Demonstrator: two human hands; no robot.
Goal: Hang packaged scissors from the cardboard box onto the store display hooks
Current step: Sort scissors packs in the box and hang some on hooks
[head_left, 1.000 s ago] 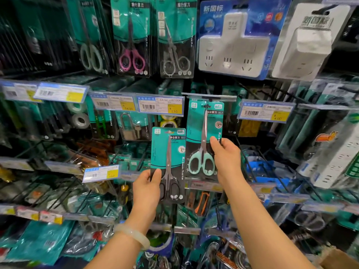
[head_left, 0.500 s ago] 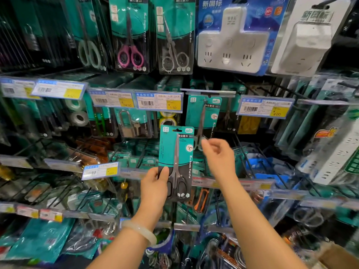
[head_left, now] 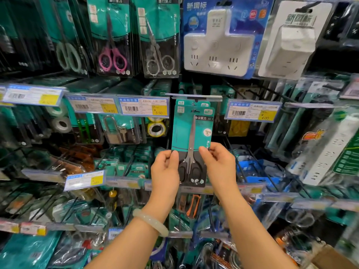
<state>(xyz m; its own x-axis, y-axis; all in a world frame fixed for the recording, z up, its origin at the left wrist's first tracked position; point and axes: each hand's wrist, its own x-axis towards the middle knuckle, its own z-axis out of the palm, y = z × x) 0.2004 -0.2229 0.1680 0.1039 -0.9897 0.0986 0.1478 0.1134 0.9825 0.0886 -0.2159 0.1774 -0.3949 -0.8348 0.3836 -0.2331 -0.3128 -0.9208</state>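
While both hands' fingers (head_left: 173,155) pinch it, the glossy teal scissors card (head_left: 189,133) hangs flat.

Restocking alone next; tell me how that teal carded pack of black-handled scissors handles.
The teal carded pack of black-handled scissors probably stays flat: both hands pinch only its side edges. Likely bottom-heavy, handles sitting low. Its glossy blister cover may be slippery.

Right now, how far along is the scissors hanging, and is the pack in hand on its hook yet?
Done: at least one teal pack already hangs behind on the middle hook. In hand: the left hand and right hand pinch the black-handled scissors pack by its lower edges, its top at the hook; whether it is threaded I cannot tell. Left: only a corner of the cardboard box shows, contents hidden.
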